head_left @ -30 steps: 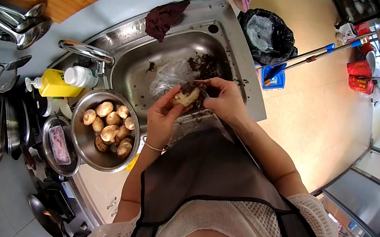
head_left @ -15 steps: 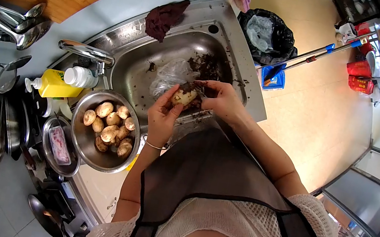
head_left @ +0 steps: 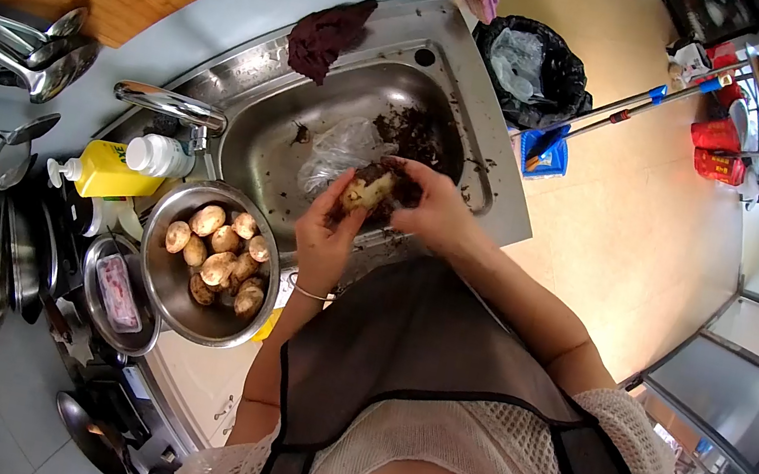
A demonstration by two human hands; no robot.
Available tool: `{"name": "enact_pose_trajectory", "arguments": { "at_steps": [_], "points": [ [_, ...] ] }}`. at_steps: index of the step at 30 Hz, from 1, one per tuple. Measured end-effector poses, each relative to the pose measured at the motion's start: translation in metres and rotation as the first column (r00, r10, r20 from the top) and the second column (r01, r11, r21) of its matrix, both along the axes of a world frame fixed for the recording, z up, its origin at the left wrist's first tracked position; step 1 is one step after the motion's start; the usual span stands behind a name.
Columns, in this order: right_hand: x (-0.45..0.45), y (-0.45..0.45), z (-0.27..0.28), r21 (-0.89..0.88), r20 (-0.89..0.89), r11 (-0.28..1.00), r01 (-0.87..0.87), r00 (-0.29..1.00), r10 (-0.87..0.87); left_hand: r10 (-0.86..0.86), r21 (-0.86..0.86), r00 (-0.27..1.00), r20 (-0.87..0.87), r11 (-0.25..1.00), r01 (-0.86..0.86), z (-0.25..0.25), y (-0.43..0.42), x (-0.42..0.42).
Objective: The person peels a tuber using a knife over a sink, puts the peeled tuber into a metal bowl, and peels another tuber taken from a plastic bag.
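Observation:
Over the near side of the steel sink [head_left: 261,130], my left hand [head_left: 327,233] grips a partly peeled potato [head_left: 365,194] with dark soil or skin on its upper part. My right hand [head_left: 435,208] is at the potato's right side, fingers bent; whatever it holds is hidden or too small to make out. A crumpled clear plastic bag [head_left: 338,154] lies in the basin beyond my hands. Dark scraps [head_left: 408,130] are scattered at the basin's right. Left of my left arm, a steel bowl [head_left: 158,274] contains several potatoes [head_left: 218,266].
A faucet [head_left: 169,104], yellow pump bottle [head_left: 115,171] and white bottle [head_left: 160,156] stand left of the sink. A dark cloth [head_left: 325,40] hangs on its far rim. A black-lined bin [head_left: 566,97] is at the right. A smaller bowl [head_left: 140,337] holds a wrapped pink package [head_left: 118,292].
My right hand has shifted slightly over the potato, with its fingers now more bent. The potato has turned a little in my left hand.

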State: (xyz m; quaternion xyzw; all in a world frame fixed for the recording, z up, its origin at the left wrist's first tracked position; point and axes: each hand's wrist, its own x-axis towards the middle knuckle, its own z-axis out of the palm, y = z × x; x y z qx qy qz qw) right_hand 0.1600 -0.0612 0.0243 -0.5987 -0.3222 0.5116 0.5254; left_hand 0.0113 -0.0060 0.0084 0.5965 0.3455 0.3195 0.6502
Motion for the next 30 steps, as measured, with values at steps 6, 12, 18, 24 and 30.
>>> {"name": "enact_pose_trajectory", "arguments": {
  "at_steps": [6, 12, 18, 24, 30],
  "points": [
    [0.015, 0.001, 0.010, -0.094, 0.053, 0.994, -0.056, 0.997, 0.061, -0.017, -0.081, 0.999, 0.029, 0.997, 0.019, 0.004, 0.000, -0.001],
    [-0.011, 0.000, -0.003, 0.035, 0.216, 0.995, 0.099, 0.971, -0.104, 0.077, 0.240, 0.984, -0.160, 0.970, -0.037, 0.002, -0.010, 0.008],
    [0.024, 0.003, 0.005, -0.140, -0.082, 0.987, -0.085, 0.994, 0.074, 0.079, 0.197, 0.997, -0.023, 0.978, -0.073, 0.002, -0.011, 0.005],
    [-0.006, 0.000, 0.010, 0.085, 0.103, 0.996, -0.001, 0.995, -0.007, 0.126, 0.235, 0.990, -0.071, 0.966, -0.106, 0.001, -0.011, 0.011],
    [0.018, 0.003, 0.004, -0.119, -0.212, 0.993, 0.011, 0.977, -0.036, 0.118, 0.428, 0.986, -0.115, 0.902, -0.058, -0.011, -0.009, 0.003]
  ]
}}
